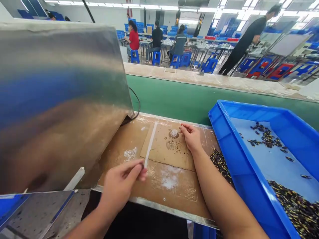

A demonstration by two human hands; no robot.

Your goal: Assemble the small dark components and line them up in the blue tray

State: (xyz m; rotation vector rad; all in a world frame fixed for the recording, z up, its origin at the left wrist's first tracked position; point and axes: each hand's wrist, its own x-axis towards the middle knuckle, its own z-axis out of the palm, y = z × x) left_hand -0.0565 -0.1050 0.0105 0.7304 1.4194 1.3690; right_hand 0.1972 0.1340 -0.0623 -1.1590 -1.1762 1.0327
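Over the front of the workbench, my left hand [124,181] is closed in a pinch, with a sliver of something small and dark showing at its fingertips. My right hand [191,136] reaches over a cardboard sheet [159,149], its thumb and fingers pinched together; whatever they hold is too small to make out. Just left of those fingers, a whitish paste-like blob [174,133] sits on the cardboard inside a dark stain. A strip of white tape [151,142] runs along the sheet's left part, between my hands.
On the right stands a blue plastic crate [244,166] with many small black-and-yellow pieces [294,205]; more pieces [220,162] lie beside it. A large metal housing [62,106] blocks the left. Behind the bench runs a green belt [171,94]. Several people are farther back.
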